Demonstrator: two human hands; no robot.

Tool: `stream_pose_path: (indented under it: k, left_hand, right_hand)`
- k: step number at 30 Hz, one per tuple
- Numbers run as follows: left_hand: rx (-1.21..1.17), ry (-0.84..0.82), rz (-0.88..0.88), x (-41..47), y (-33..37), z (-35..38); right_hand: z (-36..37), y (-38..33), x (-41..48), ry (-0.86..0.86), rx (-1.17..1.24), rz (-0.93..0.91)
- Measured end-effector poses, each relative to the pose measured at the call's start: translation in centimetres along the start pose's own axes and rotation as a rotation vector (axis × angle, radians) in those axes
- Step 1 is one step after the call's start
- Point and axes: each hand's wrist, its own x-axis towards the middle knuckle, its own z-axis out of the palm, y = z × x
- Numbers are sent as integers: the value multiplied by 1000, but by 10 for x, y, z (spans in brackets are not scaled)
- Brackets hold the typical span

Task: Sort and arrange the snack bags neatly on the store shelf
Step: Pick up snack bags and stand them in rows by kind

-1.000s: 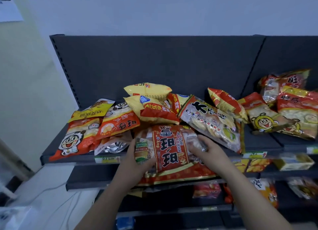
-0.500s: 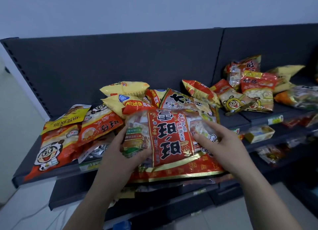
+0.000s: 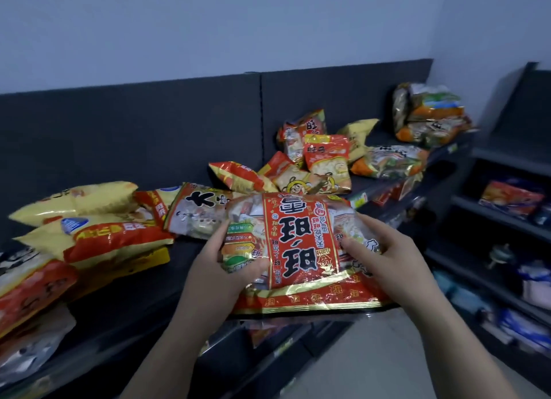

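Big red-and-gold crinkly plastic snack bag [image 3: 301,249] gripped from both sides.
Left hand [image 3: 226,267] fingers curl round its left edge, right hand [image 3: 396,264] its right; bare dark shelf [image 3: 185,258] just left.

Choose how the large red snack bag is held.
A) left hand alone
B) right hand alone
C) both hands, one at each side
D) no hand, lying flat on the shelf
C: the left hand grips the large red snack bag at its left side, the right hand at its right side.
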Motion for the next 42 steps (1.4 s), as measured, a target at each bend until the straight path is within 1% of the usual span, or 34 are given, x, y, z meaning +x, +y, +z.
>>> stream_pose_path:
  k: [9,15,18,22,29,34,39,42]
  left_hand:
    - [-75,-202,43,80,19,131]
    - [-113,-239,75,139,44,242]
    - [-113,-244,77,168,58,295]
    - [-104,-288,124,202,70,356]
    - [-106,-341,91,266,82,424]
    - [-45,-355,102,327,92,466]
    - [-34,-377,116,401,109,496]
    - [-11,-363,115,450,123,510]
  right_hand:
    - [-105,45,74,176,-26,65]
    - [-197,68,140,252,-79,50]
    - [-244,77,172,267,-103,34]
    - [-290,93,216,289,-143,39]
    - [-337,117,288,302,-109,48]
    - [-358,133,354,343,-136,67]
    - [-376,128,438,341,-105,46]
    - [-381,121,490,345,-92,50]
